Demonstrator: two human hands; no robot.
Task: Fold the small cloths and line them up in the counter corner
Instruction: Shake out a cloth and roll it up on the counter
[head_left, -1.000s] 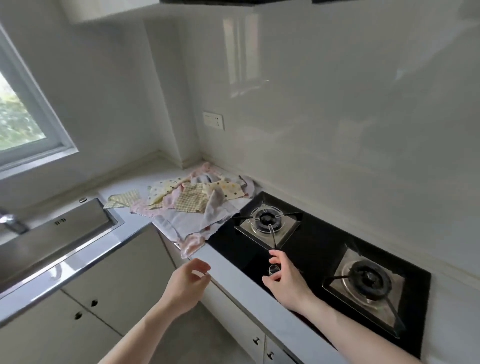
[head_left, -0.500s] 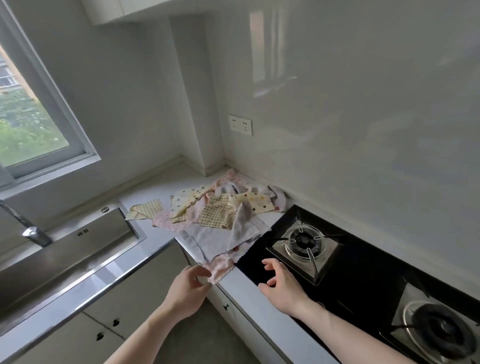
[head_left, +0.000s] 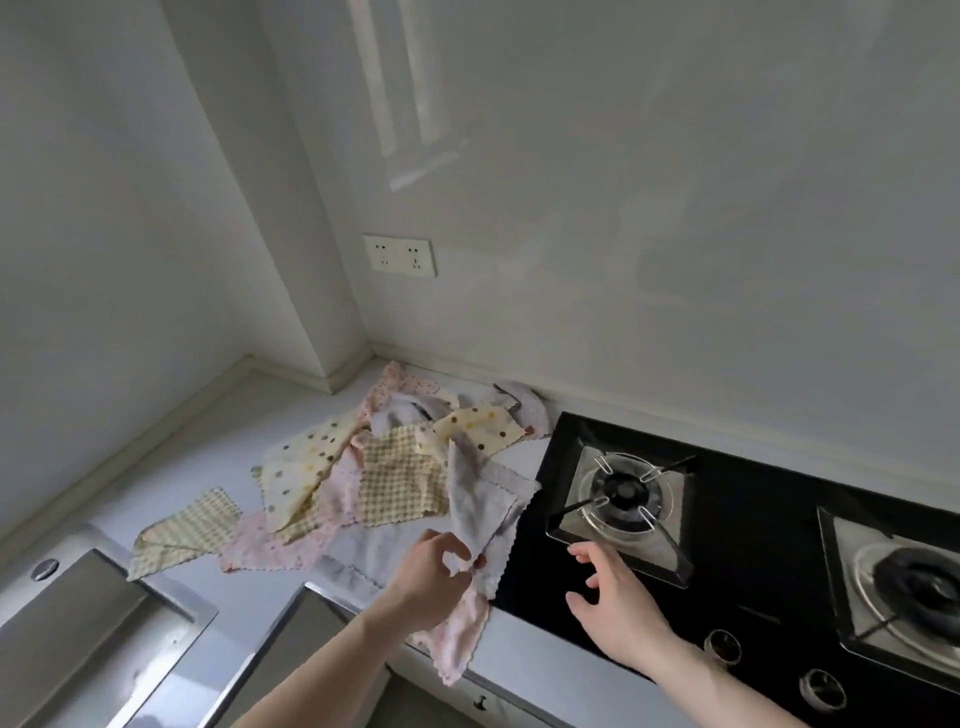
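Cloths (head_left: 395, 478): we see a loose unfolded heap on the white counter (head_left: 171, 499), spreading from the back corner by the wall toward the front edge, between the sink (head_left: 88, 618) and the hob (head_left: 753, 545).
Patterns: yellow check, cream with brown dots, pink, grey-white; a separate yellow check cloth (head_left: 182, 532) lies beside the sink's back corner.
Left hand (head_left: 428, 582): we see its thumb and fingers pinching the lower corner of a grey-white cloth (head_left: 480, 512) at the counter's front edge, over a pink cloth (head_left: 460, 639) that hangs past that edge.
Right hand (head_left: 618, 608): fingers spread and relaxed, holding nothing, above the hob's front left corner.
Writing: we can read no brand or label; a double wall socket (head_left: 399, 254) bears no legible text.
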